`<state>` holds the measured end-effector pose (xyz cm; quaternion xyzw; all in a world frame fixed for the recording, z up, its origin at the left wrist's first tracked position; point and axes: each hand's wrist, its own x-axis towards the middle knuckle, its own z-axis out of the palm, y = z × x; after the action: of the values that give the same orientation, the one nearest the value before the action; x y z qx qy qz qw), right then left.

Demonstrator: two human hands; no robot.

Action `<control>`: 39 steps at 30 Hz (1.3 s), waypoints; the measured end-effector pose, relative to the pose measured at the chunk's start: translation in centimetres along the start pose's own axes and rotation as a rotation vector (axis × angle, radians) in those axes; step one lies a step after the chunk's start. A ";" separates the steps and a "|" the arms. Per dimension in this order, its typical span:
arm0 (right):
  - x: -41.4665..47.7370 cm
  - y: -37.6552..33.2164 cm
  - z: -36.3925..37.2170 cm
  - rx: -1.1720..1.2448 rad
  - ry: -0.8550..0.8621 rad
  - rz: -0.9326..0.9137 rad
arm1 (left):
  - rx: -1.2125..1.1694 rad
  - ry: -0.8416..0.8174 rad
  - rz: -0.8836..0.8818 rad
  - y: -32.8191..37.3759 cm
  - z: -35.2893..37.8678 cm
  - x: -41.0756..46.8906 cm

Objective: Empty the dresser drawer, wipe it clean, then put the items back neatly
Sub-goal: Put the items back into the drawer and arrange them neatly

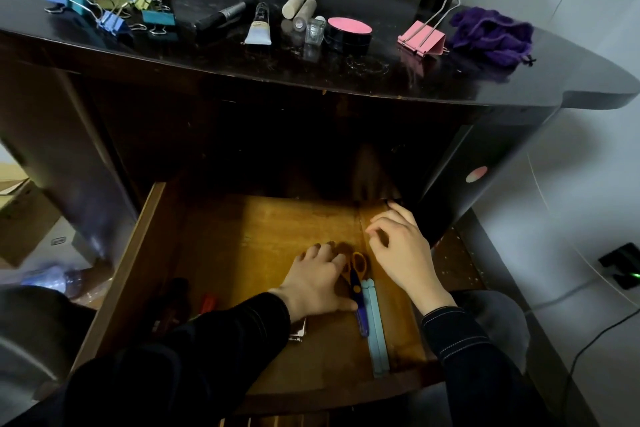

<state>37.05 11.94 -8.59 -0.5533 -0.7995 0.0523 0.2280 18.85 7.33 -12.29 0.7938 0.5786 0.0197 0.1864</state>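
Open dresser drawer [138, 253], bare floor ahead and left of the left hand [317, 282], which lies flat, fingers spread, against the orange-handled scissors [358, 284], pale blue strip [375, 322] just right, right hand [398, 250] loosely curled, seemingly empty, by the right wall, dark objects [173, 302] near the left sleeve [207, 357] unclear

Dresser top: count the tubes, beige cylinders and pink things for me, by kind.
Tubes: 2, black tube and white tube
Beige cylinders: 2
Pink things: 2, binder clip and round lidded case
Total: 6
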 end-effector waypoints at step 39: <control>0.1 -0.1 0.0 0.006 -0.004 0.014 | 0.022 0.007 0.221 -1.2 2.9 -4.4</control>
<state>36.91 11.99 -8.55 -0.5578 -0.7961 0.0576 0.2276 16.96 2.76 -14.55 0.8545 0.4885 0.0365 0.1725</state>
